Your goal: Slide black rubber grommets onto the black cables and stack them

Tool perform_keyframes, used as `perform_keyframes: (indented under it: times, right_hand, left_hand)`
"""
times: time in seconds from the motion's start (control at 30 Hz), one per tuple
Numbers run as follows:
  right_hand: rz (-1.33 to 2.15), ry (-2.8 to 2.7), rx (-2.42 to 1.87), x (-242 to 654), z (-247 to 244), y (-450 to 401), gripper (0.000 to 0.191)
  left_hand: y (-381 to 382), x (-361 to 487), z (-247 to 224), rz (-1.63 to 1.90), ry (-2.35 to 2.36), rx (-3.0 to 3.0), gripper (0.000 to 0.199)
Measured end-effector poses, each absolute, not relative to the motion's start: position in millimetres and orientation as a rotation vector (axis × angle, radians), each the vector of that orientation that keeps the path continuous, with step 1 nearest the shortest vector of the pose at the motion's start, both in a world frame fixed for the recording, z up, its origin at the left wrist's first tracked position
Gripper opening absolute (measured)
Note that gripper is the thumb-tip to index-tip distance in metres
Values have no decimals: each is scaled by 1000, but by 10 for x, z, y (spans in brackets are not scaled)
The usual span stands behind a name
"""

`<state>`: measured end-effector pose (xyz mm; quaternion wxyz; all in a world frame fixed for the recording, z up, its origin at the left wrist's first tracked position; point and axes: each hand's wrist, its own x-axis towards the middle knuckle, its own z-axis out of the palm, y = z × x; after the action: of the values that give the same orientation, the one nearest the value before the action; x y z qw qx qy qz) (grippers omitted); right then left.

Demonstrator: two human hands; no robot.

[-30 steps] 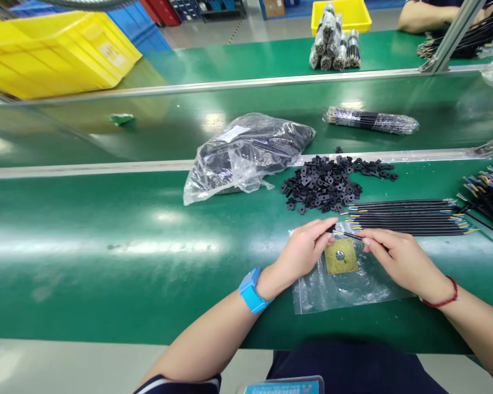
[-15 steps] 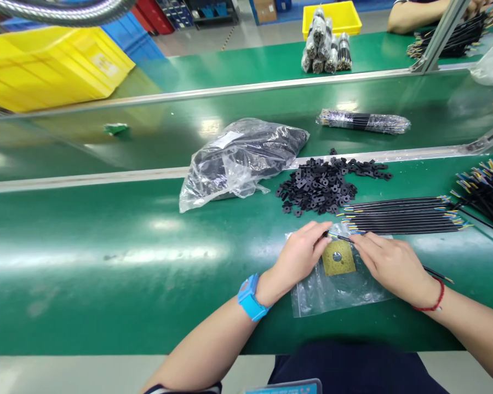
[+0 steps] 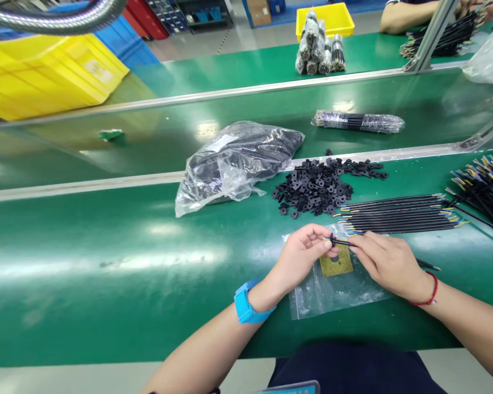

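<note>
A black cable point(image 3: 343, 242) with coloured wire ends runs under my right hand point(image 3: 388, 264), whose fingers are closed on it; its other end sticks out behind the palm. At the cable's left end, my left hand point(image 3: 306, 253) pinches a small black plastic clip point(image 3: 332, 239), which appears to sit around the cable. Beneath the hands lie a yellowish square plate point(image 3: 337, 265) with a round hole, partly covered by my left fingers, and a clear plastic bag point(image 3: 312, 298). Just beyond is a pile of loose black clips point(image 3: 316, 186).
A row of cut black cables point(image 3: 398, 214) lies right of the pile, with a thicker cable heap point(image 3: 482, 189) farther right. A plastic bag of black parts point(image 3: 238, 164) rests at centre. Behind the rail are a wrapped cable bundle point(image 3: 358, 121) and a co-worker's arm point(image 3: 408, 19).
My left hand has turned, its thumb now at the cable's end with the black clip showing there. My right hand keeps its hold. The whole view has shifted slightly.
</note>
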<state>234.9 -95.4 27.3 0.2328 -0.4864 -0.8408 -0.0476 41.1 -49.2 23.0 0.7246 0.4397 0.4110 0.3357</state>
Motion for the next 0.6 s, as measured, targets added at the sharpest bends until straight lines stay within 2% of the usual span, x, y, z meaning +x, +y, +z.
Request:
perform_keyframes:
  times: [0.13, 0.3, 0.4, 0.6]
  right_hand:
    - [36, -2281, -1392, 2346, 291, -971, 25]
    - [637, -2267, -1396, 2367, 374, -947, 25]
    - [873, -2223, -1421, 2367, 405, -929, 28]
    - [932, -2216, -1429, 2337, 367, -908, 32]
  left_hand:
    - [-562, 449, 182, 786, 983, 1069, 15]
    - [-600, 430, 174, 802, 957, 1417, 11]
    - [-609, 426, 187, 786, 906, 1732, 11]
    - [-599, 459, 221, 760, 837, 1934, 14]
